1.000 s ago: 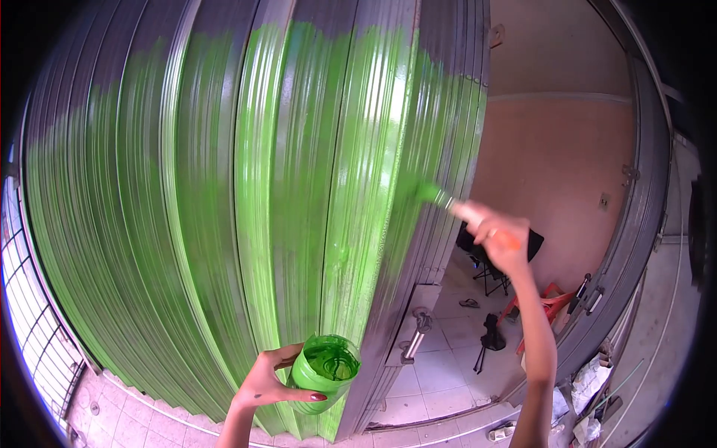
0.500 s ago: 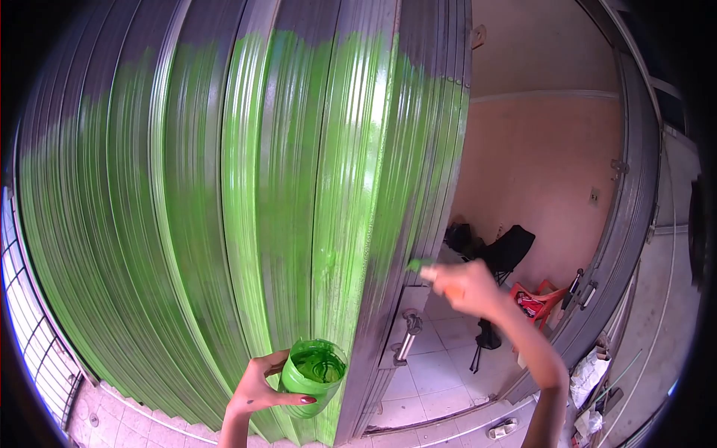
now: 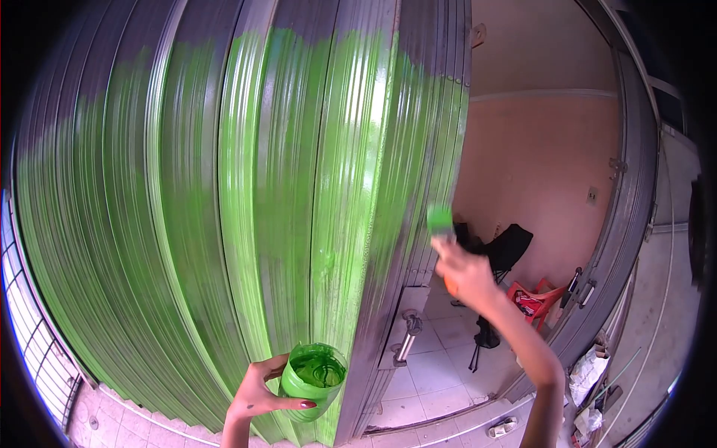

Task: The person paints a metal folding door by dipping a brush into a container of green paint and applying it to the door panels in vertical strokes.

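Low in the middle, my left hand (image 3: 261,392) is wrapped round a cup of green paint (image 3: 312,388), its open top facing up and the paint inside showing. My right hand (image 3: 469,276) grips a paintbrush (image 3: 441,220) with green-coated bristles pointing upward at the right edge of the folding metal door (image 3: 284,187). Wet-looking green covers most of the ribbed panels. Bare grey metal shows along the top and down the lower right strip, around the door handle (image 3: 408,337).
Through the doorway at right stand a black folding chair (image 3: 509,248) and a red plastic chair (image 3: 539,299) on a tiled floor (image 3: 441,373). A grey door frame (image 3: 627,187) borders the opening. White bags (image 3: 590,377) and a shoe (image 3: 503,428) lie at lower right.
My right hand has swung the brush upward along the door's right edge, its bristles now turned up rather than left. The left hand and cup stay nearly in place.
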Tool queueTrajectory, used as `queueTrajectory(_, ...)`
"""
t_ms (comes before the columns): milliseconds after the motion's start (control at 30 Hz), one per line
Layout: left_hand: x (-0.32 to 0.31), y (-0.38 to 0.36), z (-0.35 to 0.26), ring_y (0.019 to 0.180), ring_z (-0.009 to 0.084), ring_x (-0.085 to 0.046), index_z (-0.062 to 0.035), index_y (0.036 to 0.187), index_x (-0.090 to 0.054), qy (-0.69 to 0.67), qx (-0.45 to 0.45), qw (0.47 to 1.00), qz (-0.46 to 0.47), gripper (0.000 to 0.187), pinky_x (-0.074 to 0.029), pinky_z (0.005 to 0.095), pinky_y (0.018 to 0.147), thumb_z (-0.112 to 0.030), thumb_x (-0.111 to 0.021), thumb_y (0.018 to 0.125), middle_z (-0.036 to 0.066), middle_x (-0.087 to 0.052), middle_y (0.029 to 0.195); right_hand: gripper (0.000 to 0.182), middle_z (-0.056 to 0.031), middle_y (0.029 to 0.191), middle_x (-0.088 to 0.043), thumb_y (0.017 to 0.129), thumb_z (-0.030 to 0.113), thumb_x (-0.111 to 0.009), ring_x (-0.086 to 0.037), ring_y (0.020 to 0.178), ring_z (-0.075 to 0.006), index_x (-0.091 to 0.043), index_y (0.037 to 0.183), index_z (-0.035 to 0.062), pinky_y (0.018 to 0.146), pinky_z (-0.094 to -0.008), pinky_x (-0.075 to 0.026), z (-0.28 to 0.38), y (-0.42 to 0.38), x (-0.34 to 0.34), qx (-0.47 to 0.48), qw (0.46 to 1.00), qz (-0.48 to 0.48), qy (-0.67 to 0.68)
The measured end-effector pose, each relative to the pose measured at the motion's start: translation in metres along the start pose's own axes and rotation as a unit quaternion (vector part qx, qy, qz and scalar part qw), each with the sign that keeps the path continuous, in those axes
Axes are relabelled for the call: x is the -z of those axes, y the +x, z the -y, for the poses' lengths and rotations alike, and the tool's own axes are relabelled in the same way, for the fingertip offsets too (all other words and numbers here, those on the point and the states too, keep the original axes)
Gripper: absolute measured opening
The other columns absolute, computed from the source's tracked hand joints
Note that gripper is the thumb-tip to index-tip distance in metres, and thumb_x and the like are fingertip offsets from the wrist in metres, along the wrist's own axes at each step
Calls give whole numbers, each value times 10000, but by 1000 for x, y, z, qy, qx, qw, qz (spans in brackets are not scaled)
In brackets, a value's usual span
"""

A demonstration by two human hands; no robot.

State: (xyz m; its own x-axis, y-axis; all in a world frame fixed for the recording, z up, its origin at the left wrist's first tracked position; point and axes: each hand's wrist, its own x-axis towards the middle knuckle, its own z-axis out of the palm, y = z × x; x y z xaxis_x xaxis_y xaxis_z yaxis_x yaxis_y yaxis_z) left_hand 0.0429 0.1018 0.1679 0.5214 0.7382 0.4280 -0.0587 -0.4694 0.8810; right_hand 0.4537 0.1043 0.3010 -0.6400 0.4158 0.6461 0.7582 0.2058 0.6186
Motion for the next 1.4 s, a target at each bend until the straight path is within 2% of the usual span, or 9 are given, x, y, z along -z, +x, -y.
queueTrajectory(67,3,-2,4,1097,243,-634,62,1247,-575,7,14,1000,1,842,-423,390,1054,-252,-941,556,143,-671,1137,139,-147,1305,-544,738,39,-644,-665,1030,-288,-516,771,83,515,-342,-591,31,-32,-8,6,999,33,24)
queueTrajectory(233,1,-1,1,1089,243,-638,63,1234,-583,-2,7,1000,-5,824,-426,391,1051,-244,-938,558,139,-676,1121,126,-33,911,-711,723,45,-628,-661,606,-287,-591,787,147,557,-412,-550,34,-39,7,-94,970,101,202)
queueTrajectory(300,0,1,0,1088,243,-638,64,1232,-585,-2,7,1000,-1,821,-427,392,1050,-241,-938,557,138,-677,1118,117,-44,990,-723,720,16,-606,-676,664,-286,-566,758,120,588,-391,-547,7,-10,21,-100,971,106,187)
queueTrajectory(533,-6,6,-1,1090,239,-637,66,1237,-580,-10,3,1000,6,824,-425,390,1054,-241,-937,560,138,-675,1120,169,-87,1151,-679,691,-37,-630,-709,825,-267,-528,761,78,615,-330,-573,-19,18,21,-85,976,-172,105)
queueTrajectory(633,-5,4,3,1090,237,-636,65,1235,-581,-10,7,1000,4,821,-422,387,1057,-245,-936,562,136,-675,1118,201,-104,1282,-601,680,-23,-648,-703,946,-250,-518,756,111,631,-325,-596,19,-40,-11,-51,995,-37,74)
queueTrajectory(800,-1,4,3,1088,237,-636,61,1234,-584,0,16,1000,-6,816,-423,384,1055,-249,-936,566,131,-676,1109,158,-44,1120,-689,707,18,-658,-688,624,-238,-578,778,135,557,-350,-573,48,-54,6,-96,969,55,219)
queueTrajectory(1000,-6,10,-3,1086,236,-636,56,1235,-586,-7,9,1000,4,807,-425,385,1050,-230,-935,566,132,-675,1115,120,-102,723,-668,695,6,-619,-605,556,-327,-562,710,111,502,-389,-465,1,8,20,-106,964,73,232)
queueTrajectory(1167,-2,2,4,1083,235,-637,63,1233,-584,-11,2,1000,-19,808,-431,384,1043,-214,-937,561,133,-673,1127,118,-64,777,-691,676,-12,-580,-603,588,-323,-545,724,90,530,-377,-475,14,3,28,-124,957,-10,262)
queueTrajectory(1400,-2,1,5,1087,232,-634,67,1220,-591,-18,15,1000,-14,802,-425,387,1047,-221,-940,558,129,-675,1117,130,-75,758,-680,677,-21,-580,-606,594,-306,-554,733,93,521,-376,-461,9,0,31,-165,952,65,249)
